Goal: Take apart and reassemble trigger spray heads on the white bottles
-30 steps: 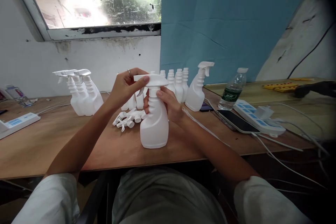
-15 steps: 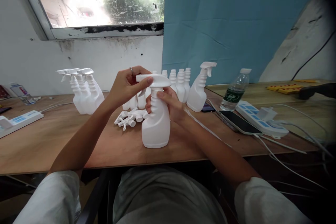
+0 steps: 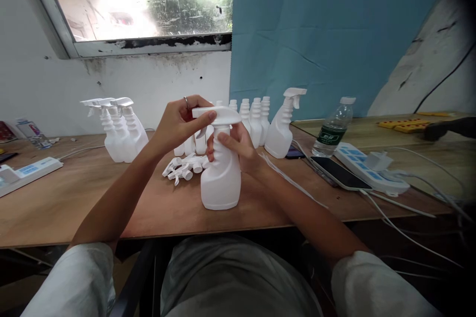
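Note:
A white spray bottle (image 3: 220,183) stands upright near the table's front edge, with a white trigger sprayer head (image 3: 223,115) seated on its neck, nozzle to the left. My left hand (image 3: 186,118), a ring on one finger, pinches the nozzle end of that head, thumb on the near side. Wrapped about the ribbed neck just below the collar is my right hand (image 3: 241,146), its thumb lying across the front. Behind the bottle lies a pile of loose trigger sprayer heads (image 3: 186,166), partly hidden by it.
Three bottles with sprayer heads (image 3: 124,133) stand at left, another such bottle (image 3: 279,131) at right. Headless bottles (image 3: 256,121) line the back. Further right are a water bottle (image 3: 332,131), a phone (image 3: 340,173) and a power strip (image 3: 372,171) with cables. Another power strip (image 3: 31,173) lies far left.
My right thumb has shifted left and down across the bottle's neck. The left hand keeps its pinch on the sprayer head, and the bottle stays in place.

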{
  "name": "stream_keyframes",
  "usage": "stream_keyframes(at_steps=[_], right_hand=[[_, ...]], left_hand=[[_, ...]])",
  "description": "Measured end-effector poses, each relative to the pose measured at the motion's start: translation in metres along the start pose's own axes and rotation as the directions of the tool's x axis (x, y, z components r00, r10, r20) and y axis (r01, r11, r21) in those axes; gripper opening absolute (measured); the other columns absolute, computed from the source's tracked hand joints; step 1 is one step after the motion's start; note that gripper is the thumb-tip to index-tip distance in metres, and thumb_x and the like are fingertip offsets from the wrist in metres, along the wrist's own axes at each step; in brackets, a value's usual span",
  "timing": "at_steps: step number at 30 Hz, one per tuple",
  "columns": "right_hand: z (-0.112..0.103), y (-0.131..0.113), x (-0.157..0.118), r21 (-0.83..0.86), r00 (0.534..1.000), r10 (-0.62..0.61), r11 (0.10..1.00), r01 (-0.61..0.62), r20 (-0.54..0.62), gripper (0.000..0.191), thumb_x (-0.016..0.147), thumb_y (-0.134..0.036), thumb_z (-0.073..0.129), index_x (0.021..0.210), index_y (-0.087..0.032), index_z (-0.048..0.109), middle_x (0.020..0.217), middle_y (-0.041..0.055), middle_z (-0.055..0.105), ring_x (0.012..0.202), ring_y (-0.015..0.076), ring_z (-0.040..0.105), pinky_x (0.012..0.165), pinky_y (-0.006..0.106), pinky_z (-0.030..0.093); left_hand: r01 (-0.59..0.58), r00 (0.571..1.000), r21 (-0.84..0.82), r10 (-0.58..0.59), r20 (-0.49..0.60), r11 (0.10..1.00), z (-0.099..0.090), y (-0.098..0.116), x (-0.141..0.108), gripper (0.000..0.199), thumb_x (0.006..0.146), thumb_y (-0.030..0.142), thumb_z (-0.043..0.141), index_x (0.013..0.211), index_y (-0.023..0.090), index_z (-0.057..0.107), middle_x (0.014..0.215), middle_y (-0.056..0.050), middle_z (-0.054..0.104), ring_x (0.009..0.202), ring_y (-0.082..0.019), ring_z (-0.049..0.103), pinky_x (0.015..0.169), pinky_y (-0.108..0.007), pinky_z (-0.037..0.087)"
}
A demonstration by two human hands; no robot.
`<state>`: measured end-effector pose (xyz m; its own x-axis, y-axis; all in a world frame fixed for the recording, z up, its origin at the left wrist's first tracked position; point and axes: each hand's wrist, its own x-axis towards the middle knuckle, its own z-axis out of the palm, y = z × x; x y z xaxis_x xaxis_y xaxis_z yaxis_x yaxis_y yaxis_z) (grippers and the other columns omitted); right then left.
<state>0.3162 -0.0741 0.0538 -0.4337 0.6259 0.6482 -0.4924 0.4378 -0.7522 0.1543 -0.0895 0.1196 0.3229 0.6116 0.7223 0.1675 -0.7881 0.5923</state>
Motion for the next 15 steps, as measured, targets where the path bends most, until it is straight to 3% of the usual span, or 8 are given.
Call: stream_keyframes(at_steps=[15], right_hand=[[0.0031,-0.0036,0.0020,-0.020,1.000,0.010,1.000,-0.010,0.018,0.046,0.082,-0.042,0.066,0.112,-0.025,0.035,0.067,-0.0056,0.060,0.054,0.0143,0.060,0.052,0.030,0.051]], left_hand=[[0.000,1.000,-0.002,0.000,0.017,1.000,-0.0008,-0.0015,-0.0017,0.017,0.080,0.030,0.069,0.084,0.014,0.066,0.070,-0.001,0.059,0.056,-0.007,0.052,0.051,-0.019,0.045]])
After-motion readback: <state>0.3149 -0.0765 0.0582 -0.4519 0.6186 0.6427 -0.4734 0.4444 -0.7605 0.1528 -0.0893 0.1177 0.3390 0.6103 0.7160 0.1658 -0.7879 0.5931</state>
